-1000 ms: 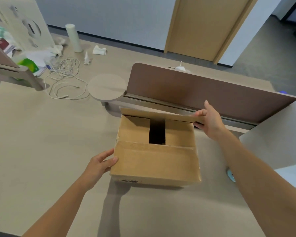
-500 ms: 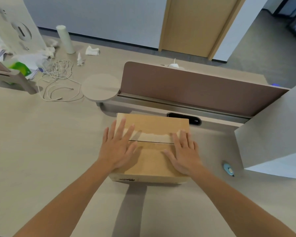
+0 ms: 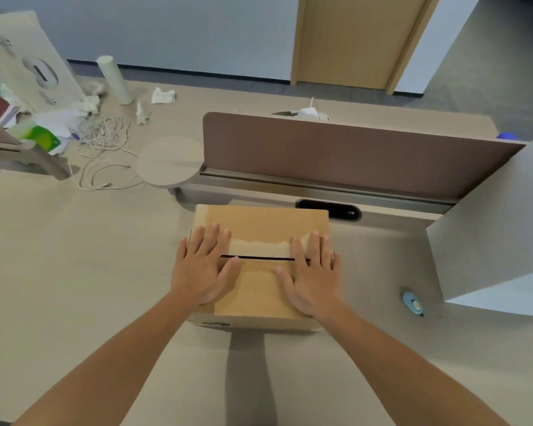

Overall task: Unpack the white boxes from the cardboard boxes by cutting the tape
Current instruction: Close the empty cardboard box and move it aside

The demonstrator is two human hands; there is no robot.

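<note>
A brown cardboard box (image 3: pixel 260 224) stands on the beige desk in front of me, its two top flaps folded down with a thin dark gap between them. My left hand (image 3: pixel 202 267) lies flat on the left part of the flaps, fingers straight and spread. My right hand (image 3: pixel 313 275) presses flat on the right part in the same way. A large white box (image 3: pixel 499 229) stands at the right edge of the desk. A small blue cutter (image 3: pixel 413 303) lies on the desk between the two boxes. What is inside the cardboard box is hidden.
A brown divider panel (image 3: pixel 351 155) runs behind the box, with a dark slot (image 3: pixel 328 209) at its foot. A round beige disc (image 3: pixel 170 166), tangled white cables (image 3: pixel 103 149), a pale cylinder (image 3: pixel 115 79), tissues and a white board (image 3: pixel 28 59) crowd the far left.
One second ago the flaps stood open, my right hand on the far flap and my left at the box's corner. Both flaps are now folded down, with both hands flat on them.
</note>
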